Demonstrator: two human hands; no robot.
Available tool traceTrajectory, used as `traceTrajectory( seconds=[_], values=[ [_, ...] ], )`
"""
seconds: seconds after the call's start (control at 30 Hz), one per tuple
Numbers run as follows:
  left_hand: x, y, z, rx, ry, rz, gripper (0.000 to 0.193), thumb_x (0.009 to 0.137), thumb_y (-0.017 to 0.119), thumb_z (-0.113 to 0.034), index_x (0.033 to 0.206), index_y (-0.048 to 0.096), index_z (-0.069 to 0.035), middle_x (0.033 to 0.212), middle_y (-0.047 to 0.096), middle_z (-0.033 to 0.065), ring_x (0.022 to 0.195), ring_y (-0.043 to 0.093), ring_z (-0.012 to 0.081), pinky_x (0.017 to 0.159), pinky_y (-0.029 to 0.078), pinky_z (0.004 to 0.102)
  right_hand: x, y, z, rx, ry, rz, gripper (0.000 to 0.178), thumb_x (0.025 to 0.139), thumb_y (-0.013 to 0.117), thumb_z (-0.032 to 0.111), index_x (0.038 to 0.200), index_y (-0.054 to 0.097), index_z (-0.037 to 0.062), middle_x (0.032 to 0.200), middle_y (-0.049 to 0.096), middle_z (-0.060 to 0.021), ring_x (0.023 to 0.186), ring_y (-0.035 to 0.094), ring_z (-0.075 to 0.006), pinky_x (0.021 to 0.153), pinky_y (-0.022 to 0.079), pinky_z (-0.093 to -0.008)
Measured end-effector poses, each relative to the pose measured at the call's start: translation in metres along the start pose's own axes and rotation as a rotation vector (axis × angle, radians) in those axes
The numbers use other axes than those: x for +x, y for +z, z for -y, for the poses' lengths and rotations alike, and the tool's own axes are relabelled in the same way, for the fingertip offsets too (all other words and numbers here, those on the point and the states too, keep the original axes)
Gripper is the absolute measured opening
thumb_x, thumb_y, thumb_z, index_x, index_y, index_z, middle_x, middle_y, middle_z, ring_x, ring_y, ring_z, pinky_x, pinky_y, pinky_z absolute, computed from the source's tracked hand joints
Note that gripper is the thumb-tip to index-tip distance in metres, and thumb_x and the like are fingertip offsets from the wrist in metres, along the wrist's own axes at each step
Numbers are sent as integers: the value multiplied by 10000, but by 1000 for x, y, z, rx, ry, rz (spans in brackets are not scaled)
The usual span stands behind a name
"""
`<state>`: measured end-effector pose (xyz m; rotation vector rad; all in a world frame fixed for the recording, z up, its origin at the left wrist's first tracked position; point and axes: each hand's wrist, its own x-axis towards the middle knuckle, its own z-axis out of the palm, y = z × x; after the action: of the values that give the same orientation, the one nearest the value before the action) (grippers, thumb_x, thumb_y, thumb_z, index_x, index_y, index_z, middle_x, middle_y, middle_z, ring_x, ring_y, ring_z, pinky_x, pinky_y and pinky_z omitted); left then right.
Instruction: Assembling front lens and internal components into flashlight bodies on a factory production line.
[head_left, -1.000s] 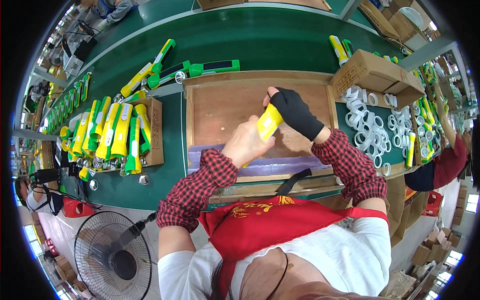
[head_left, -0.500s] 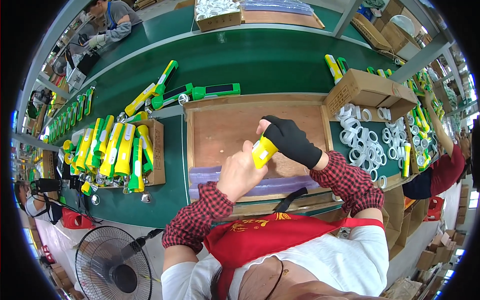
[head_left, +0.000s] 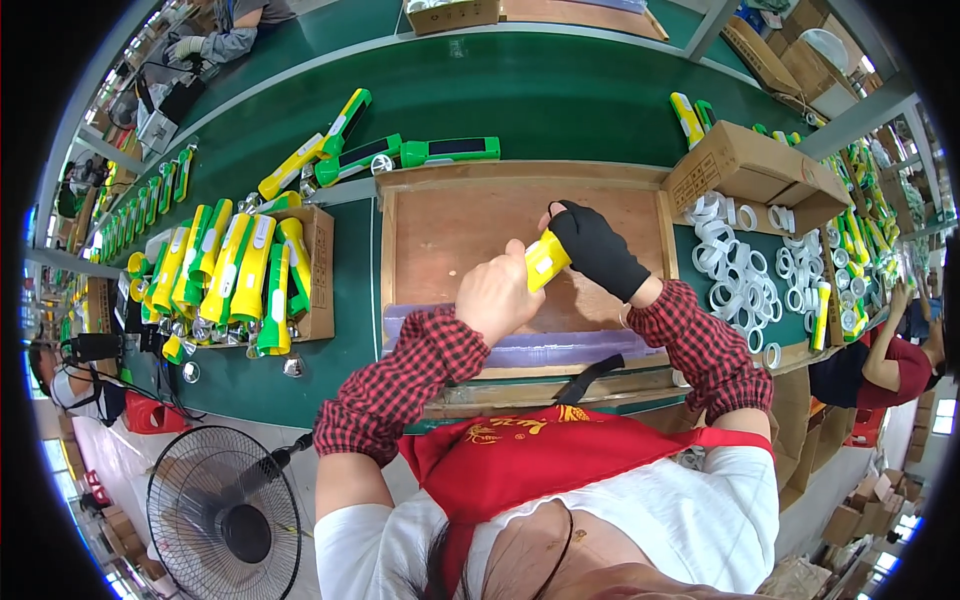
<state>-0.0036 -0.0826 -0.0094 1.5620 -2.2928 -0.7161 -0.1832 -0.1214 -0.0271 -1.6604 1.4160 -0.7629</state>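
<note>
A yellow flashlight [head_left: 546,262] is held slantwise above the wooden tray [head_left: 450,235]. Bare-skinned, my left hand [head_left: 497,293] is closed round its lower left end. My right hand [head_left: 594,247], in a black glove with bare fingertips, grips the upper right end; the glove and fingers hide that end. Both forearms wear red and black checked sleeves. Inside the tray's near side lie purple-tinted plastic strips [head_left: 560,348]. White rings [head_left: 740,285] lie loose in a pile to the right of the tray.
Left, a cardboard box [head_left: 319,270] holds several yellow and green flashlights [head_left: 232,275]. More flashlights [head_left: 450,150] lie behind the tray. An open carton [head_left: 755,180] stands back right. A fan [head_left: 235,520] is at lower left. Co-workers are at far left and right.
Both hands still grip the flashlight, which is now tilted differently, its upper end shifted right. The view has shifted slightly. The co-worker's arm at right has moved.
</note>
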Motion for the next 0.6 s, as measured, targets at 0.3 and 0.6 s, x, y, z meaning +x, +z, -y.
traceTrajectory(
  seconds=[0.3, 0.6],
  values=[
    [-21, -12, -4, -299, 102, -92, 385, 766, 693, -252, 940, 496, 29, 697, 633, 243, 665, 650, 415, 598, 525, 480, -18, -39, 65, 477, 189, 349, 681, 945, 294, 699, 1106, 583, 104, 805, 585, -2, 583, 493, -45, 472, 356, -188],
    [-31, -35, -11, -909, 21, 479, 332, 786, 703, -170, 965, 475, -9, 694, 621, 126, 518, 629, 232, 477, 514, 326, -40, -24, 68, 84, -390, 133, 403, 1001, 414, 354, 909, 602, 9, 814, 602, -101, 659, 586, -187, 610, 459, -329]
  ],
)
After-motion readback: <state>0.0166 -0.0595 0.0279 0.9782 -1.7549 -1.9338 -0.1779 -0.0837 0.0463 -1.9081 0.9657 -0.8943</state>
